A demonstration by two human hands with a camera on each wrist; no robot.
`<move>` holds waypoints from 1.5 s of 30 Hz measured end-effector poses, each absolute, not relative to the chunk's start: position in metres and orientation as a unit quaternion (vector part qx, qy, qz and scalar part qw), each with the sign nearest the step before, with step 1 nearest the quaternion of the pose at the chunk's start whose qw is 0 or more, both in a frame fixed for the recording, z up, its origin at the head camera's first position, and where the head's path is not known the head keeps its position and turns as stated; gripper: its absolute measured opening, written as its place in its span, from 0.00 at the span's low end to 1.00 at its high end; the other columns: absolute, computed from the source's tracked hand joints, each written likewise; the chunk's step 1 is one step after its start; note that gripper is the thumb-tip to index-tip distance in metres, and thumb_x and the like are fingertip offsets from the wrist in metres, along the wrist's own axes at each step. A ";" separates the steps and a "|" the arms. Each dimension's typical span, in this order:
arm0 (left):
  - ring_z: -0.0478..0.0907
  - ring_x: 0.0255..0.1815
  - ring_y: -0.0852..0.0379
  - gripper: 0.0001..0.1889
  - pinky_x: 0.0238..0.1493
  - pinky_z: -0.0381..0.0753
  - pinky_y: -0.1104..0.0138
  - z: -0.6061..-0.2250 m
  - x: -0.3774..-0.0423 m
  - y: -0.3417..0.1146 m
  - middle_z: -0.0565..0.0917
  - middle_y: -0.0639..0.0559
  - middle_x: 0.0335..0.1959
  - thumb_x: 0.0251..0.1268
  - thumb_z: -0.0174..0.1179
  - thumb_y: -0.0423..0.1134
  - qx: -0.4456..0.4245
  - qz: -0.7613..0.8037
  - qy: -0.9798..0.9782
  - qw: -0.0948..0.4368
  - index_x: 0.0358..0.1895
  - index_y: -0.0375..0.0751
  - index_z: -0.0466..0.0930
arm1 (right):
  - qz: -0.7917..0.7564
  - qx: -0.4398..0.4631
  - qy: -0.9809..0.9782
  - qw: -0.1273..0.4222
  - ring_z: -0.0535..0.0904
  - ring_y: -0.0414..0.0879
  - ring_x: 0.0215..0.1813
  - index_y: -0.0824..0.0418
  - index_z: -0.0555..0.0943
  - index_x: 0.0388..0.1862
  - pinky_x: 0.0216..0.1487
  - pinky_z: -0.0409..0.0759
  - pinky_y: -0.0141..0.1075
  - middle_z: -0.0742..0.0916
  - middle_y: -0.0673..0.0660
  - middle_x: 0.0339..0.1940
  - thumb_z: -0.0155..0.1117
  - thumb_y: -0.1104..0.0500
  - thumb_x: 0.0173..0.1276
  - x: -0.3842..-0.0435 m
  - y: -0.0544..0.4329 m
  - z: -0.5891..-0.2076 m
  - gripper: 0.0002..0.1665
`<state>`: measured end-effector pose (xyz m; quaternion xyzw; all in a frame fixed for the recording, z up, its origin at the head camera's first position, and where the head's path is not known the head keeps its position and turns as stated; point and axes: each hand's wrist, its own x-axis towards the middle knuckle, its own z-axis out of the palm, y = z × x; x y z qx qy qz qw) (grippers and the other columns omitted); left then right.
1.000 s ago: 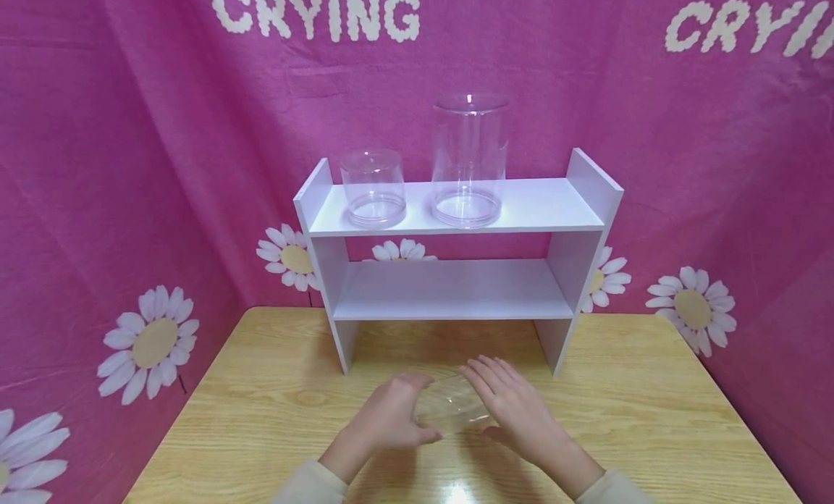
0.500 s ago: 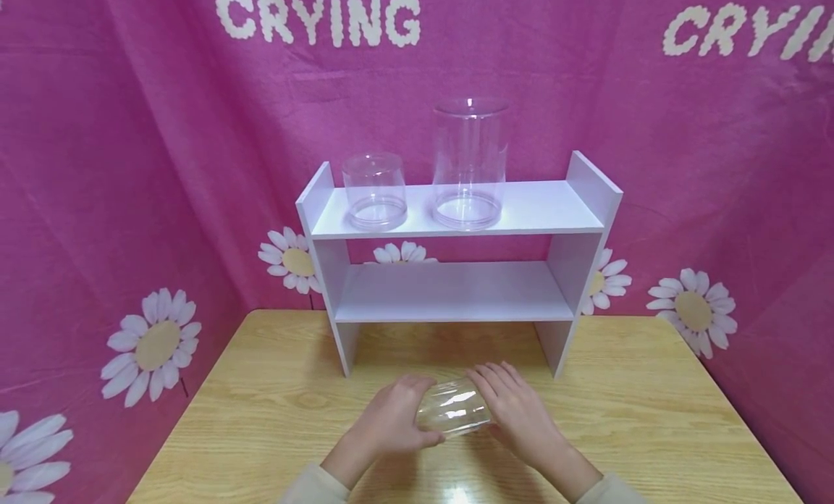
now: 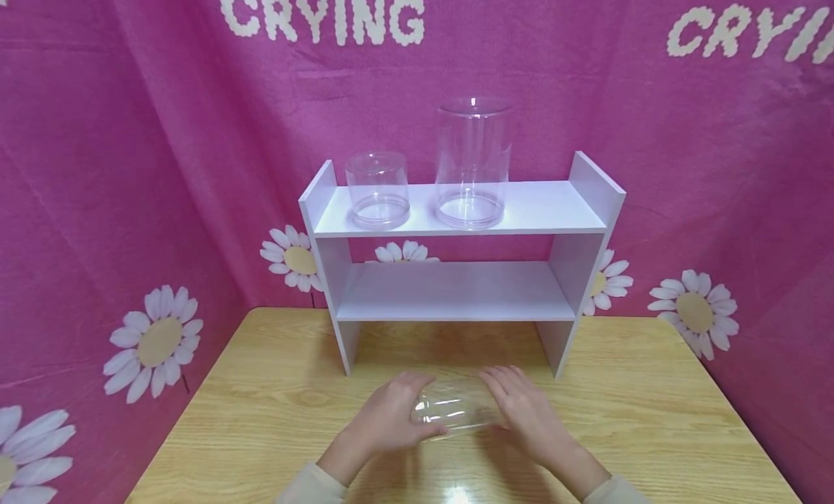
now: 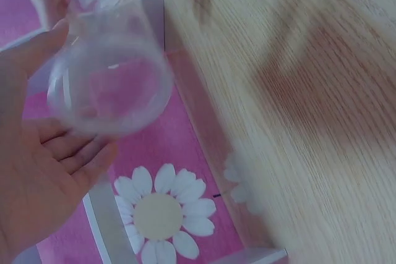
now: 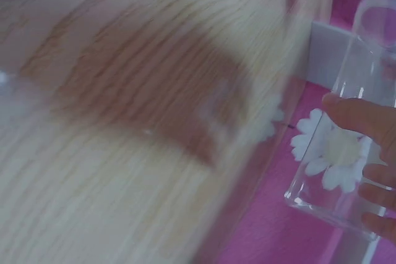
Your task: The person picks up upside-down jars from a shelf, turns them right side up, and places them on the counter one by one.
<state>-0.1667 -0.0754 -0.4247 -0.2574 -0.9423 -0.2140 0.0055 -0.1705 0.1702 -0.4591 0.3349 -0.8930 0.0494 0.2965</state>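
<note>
A clear cylindrical jar (image 3: 458, 408) lies on its side in the air between both hands, low in front of the shelf in the head view. At its left end my left hand (image 3: 389, 416) holds it between thumb and fingers. My right hand (image 3: 526, 415) grips the other end, fingers over the top. In the left wrist view the jar's round end (image 4: 164, 85) faces the camera, blurred, beside the left palm. The right wrist view has the right thumb (image 5: 354, 114) laid along the jar's clear wall, with the fingertips on its far side.
A white two-tier shelf (image 3: 456, 290) stands at the back of the wooden table (image 3: 247, 410). On its top board are a short clear jar (image 3: 378, 189) and a tall clear jar (image 3: 473, 164). A pink flowered cloth (image 3: 163, 164) hangs behind and at both sides.
The held jar has turned to lie closer to level. My right hand has shifted slightly right and down, showing more of the jar; my left hand has barely moved.
</note>
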 end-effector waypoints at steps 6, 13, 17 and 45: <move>0.75 0.63 0.45 0.37 0.64 0.76 0.52 -0.425 -0.170 -0.095 0.78 0.44 0.62 0.57 0.64 0.59 -0.220 -0.280 -0.934 -0.014 0.64 0.38 0.71 | 0.108 0.313 -0.903 0.273 0.82 0.55 0.53 0.65 0.76 0.55 0.57 0.81 0.47 0.85 0.59 0.50 0.87 0.61 0.19 -0.172 0.190 -0.475 0.54; 0.79 0.55 0.46 0.26 0.58 0.79 0.51 -0.430 -0.179 -0.125 0.83 0.42 0.53 0.58 0.67 0.47 -0.163 -0.394 -0.903 0.046 0.56 0.37 0.76 | 0.144 0.283 -0.913 0.255 0.81 0.51 0.54 0.63 0.75 0.56 0.53 0.83 0.44 0.85 0.58 0.51 0.87 0.58 0.21 -0.172 0.212 -0.491 0.54; 0.80 0.54 0.45 0.21 0.58 0.79 0.52 -0.429 -0.188 -0.141 0.84 0.42 0.49 0.57 0.68 0.41 -0.115 -0.435 -0.888 0.095 0.53 0.36 0.78 | 0.168 0.268 -0.913 0.258 0.81 0.51 0.53 0.63 0.75 0.57 0.52 0.83 0.45 0.84 0.58 0.50 0.86 0.57 0.23 -0.173 0.219 -0.496 0.54; 0.71 0.42 0.82 0.21 0.48 0.72 0.88 -0.389 -0.242 -0.196 0.75 0.32 0.61 0.69 0.57 0.38 0.026 -0.607 -0.784 0.125 0.60 0.30 0.72 | 0.353 0.183 -0.899 0.183 0.82 0.60 0.53 0.67 0.73 0.57 0.52 0.81 0.55 0.86 0.63 0.51 0.85 0.53 0.33 -0.170 0.239 -0.512 0.50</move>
